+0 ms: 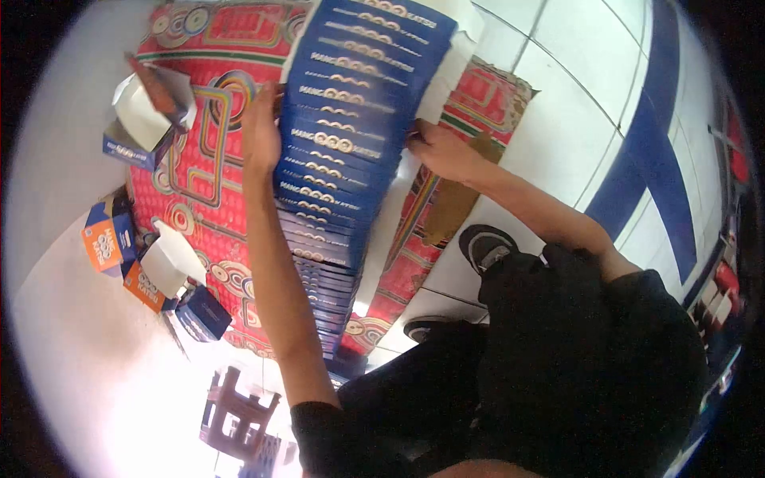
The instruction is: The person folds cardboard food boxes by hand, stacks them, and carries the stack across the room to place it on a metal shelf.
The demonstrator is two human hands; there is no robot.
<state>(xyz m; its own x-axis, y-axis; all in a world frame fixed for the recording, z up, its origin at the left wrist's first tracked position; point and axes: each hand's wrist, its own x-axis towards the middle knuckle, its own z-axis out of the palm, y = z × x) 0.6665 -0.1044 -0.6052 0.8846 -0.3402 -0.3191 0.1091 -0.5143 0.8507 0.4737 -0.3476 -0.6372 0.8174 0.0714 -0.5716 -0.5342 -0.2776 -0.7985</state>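
A long overlapping row of blue printed cardboard food boxes (331, 171), folded flat, runs down the middle with white lettering and round emblems showing. My left hand (261, 131) is at the row's left edge, its fingers bent in against the boxes and partly hidden. At the opposite edge, my right hand (445, 151) has its fingers curled closed on the side of the row. The boxes lie between the two hands, over a red patterned cover (219, 179).
Open assembled boxes, one blue and white (147, 119) and another orange (151, 279), stand along the left. A brown plastic stool (237, 418) is at the bottom. White floor tiles (562, 103) with a blue stripe (633, 155) lie right, near my shoe (486, 247).
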